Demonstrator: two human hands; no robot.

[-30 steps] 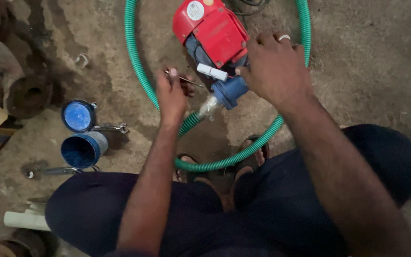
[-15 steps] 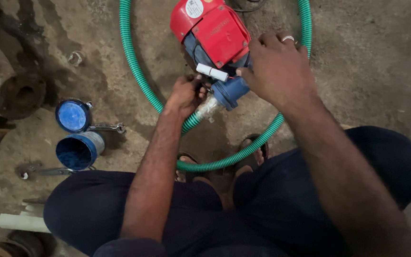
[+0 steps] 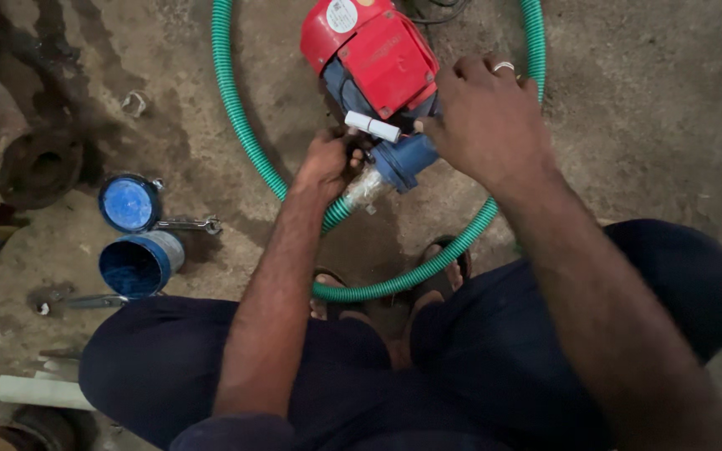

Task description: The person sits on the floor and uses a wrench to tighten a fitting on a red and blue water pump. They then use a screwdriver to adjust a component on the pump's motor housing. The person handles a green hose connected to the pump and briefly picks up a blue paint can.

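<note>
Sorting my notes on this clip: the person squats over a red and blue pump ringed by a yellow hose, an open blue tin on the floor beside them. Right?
Not quite: the hose is green, not yellow, as the head view shows. The red and blue pump and the open blue tin are as stated.

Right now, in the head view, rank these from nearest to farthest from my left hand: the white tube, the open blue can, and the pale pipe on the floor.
From the left hand:
1. White tube, just right, by the fingers.
2. Open blue can, lower left.
3. Pale pipe, far lower left.
</note>
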